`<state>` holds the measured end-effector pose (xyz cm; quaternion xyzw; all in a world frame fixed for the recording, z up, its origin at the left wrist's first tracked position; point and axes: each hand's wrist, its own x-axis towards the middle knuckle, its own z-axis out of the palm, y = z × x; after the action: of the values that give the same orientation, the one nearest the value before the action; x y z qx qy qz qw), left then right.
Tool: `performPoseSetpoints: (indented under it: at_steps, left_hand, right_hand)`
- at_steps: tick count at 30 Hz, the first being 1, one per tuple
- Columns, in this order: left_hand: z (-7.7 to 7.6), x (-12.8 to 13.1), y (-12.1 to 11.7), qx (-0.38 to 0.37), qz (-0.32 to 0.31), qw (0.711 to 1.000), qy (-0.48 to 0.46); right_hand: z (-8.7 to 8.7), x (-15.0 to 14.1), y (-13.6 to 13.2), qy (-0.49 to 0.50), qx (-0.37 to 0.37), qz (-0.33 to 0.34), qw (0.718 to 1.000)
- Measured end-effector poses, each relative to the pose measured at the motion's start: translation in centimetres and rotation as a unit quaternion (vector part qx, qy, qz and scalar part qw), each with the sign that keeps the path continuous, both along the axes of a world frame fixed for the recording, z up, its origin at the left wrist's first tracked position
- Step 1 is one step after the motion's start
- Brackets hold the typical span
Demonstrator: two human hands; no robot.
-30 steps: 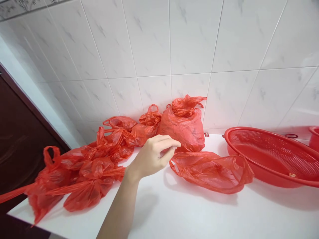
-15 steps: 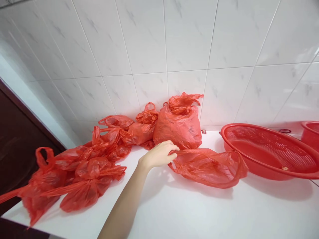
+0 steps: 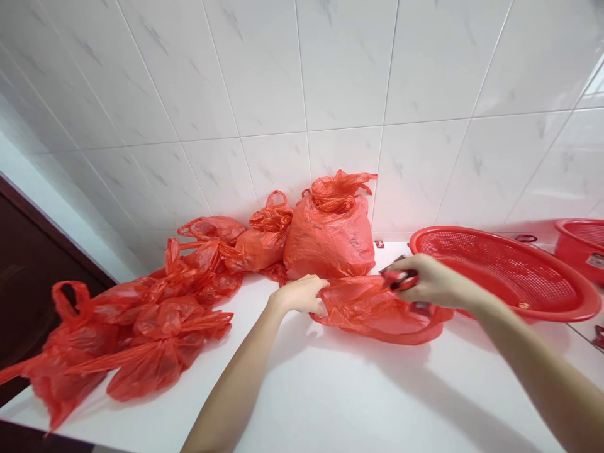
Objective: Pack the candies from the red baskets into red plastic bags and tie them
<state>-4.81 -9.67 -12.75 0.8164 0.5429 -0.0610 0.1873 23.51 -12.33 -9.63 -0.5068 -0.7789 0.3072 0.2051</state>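
Note:
An open red plastic bag (image 3: 372, 321) lies on the white table in the middle of the head view, its mouth spread toward the right. My left hand (image 3: 302, 294) pinches the left edge of this bag. Above the bag's mouth is my right hand (image 3: 422, 280), closed around several small packets (image 3: 400, 279), red and dark, partly blurred. What they contain cannot be made out. Just behind the bag stands a full, knotted red plastic bag (image 3: 328, 242), leaning near the tiled wall.
Several tied red bags (image 3: 165, 327) are heaped along the left of the white table (image 3: 330, 402). On the right sits a red oval basket (image 3: 514, 308) with a second red basket (image 3: 580, 251) beyond it. A small red packet (image 3: 379, 244) lies by the wall.
My right hand has come into view from the right, carrying small packets over the open bag. My left hand still holds the bag's edge. The view has shifted slightly right.

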Motion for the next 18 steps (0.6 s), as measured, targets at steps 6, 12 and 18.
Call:
performPoseSetpoints:
  at_steps: [6,12,18]
  left_hand:
    - [0.8,-0.3,-0.4,0.004,-0.039,0.999,-0.021]
    - [1.7,-1.2,-1.2,0.014,-0.013,0.999,-0.031]
    - [3.3,-1.9,-2.3,0.033,0.009,0.999,-0.043]
  right_hand:
    - [-4.7,-5.3,3.3,-0.113,0.029,0.103,0.988]
    - [-3.4,-3.8,2.3,-0.16,0.029,0.126,0.979]
    - [0.5,0.0,-0.6,-0.102,0.127,0.029,0.986]
